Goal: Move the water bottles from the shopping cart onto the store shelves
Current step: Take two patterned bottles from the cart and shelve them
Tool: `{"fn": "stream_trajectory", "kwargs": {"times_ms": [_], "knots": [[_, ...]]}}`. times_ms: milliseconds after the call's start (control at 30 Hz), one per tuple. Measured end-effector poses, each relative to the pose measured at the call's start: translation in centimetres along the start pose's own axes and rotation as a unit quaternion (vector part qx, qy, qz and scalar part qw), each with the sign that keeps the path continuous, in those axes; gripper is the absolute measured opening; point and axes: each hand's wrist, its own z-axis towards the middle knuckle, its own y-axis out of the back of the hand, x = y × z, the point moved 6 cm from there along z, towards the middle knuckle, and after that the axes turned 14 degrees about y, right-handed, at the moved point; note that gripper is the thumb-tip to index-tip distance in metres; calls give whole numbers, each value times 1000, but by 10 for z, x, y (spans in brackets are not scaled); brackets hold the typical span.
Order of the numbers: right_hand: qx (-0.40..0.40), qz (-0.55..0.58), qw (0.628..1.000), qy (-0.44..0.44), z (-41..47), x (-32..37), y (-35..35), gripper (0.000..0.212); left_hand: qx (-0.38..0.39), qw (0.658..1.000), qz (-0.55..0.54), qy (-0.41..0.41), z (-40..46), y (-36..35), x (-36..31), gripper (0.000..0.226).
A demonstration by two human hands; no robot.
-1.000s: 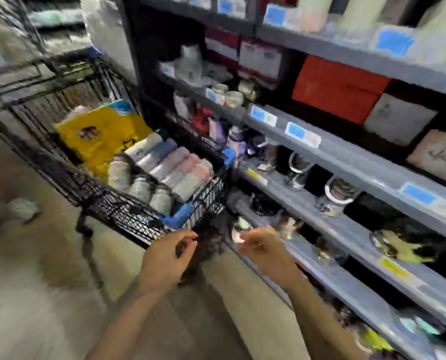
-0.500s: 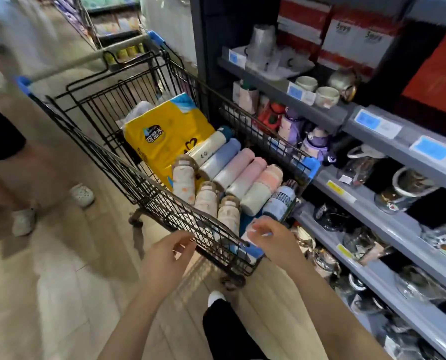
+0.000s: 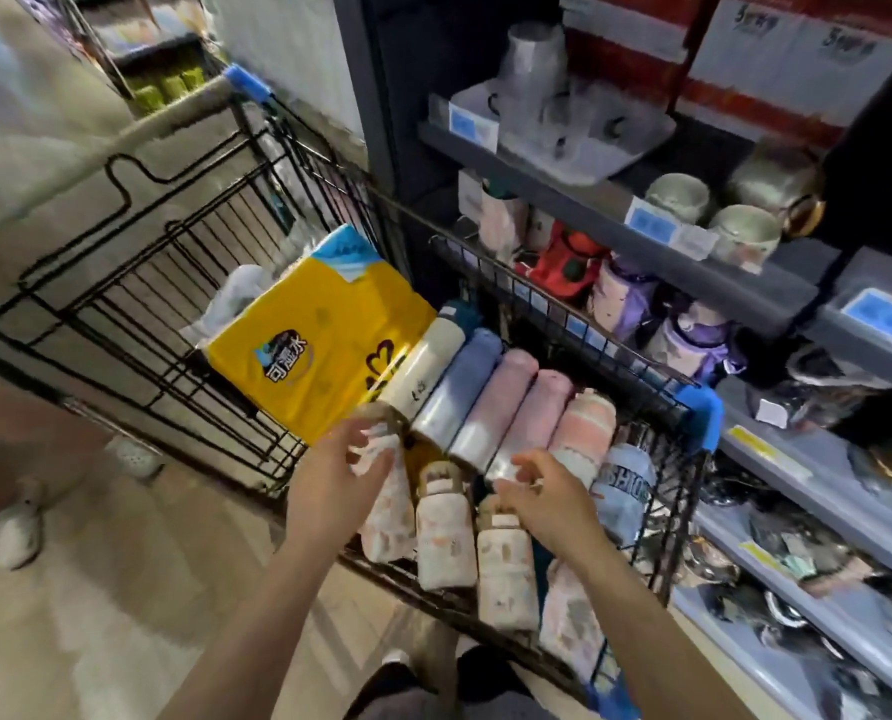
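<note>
Both hands (image 3: 550,504) over the black wire cart (image 3: 174,283) — fingers apart, gripping nothing. Patterned cream cylindrical bottles (image 3: 444,527) look rigid, probably slick — grab mid-body.

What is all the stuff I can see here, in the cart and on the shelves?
cart: one, black wire, blue corners, beside the shelves
yellow pack: one, in the cart
tall bottles: five, cream, blue, pink, lying side by side in the cart
patterned bottles: about four, white and pink, near end of the cart
grey-blue bottle: one, against the cart's right wall
shelves: grey, blue price tags, right
cups: two, pale, upper shelf
purple bottles: two, shelf behind the cart
left hand: fingers on a patterned bottle
right hand: over the bottles
</note>
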Motion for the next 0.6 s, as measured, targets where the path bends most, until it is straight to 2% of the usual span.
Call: {"fn": "stream_trajectory", "kwargs": {"times_ms": [167, 367, 500, 600], "knots": [[-17, -12, 998, -57, 22, -9, -17, 47, 55, 995, 87, -5, 75, -27, -2, 66], [-94, -3, 984, -154, 48, -1, -36, 51, 136, 981, 122, -67, 144, -64, -14, 73], [-80, -39, 979, -182, 83, 10, -51, 64, 180, 974, 117, -74, 186, -95, -31, 84], [-89, -45, 977, -188, 100, 16, -53, 63, 192, 968, 142, -75, 203, -121, -50, 93]]}}
